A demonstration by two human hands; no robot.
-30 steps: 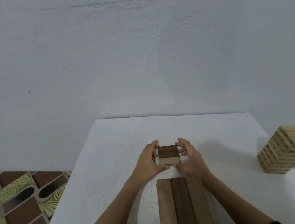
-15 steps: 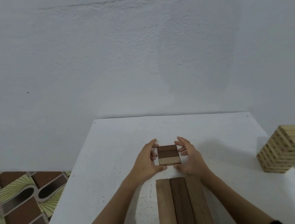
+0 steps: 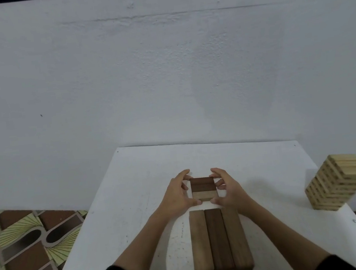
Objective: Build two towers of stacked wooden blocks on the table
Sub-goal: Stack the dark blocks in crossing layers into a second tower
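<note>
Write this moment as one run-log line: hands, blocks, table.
left hand: fingers curled on small block layer | right hand: same, opposite side | near dark tower: untouched | pale tower: right table edge

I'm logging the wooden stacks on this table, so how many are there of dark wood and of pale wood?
Dark-wood stacks: 2, the small stack that the left hand and right hand grip, and the near stack.
Pale-wood stacks: 1, the pale tower at the table's right edge.
Total: 3
</note>
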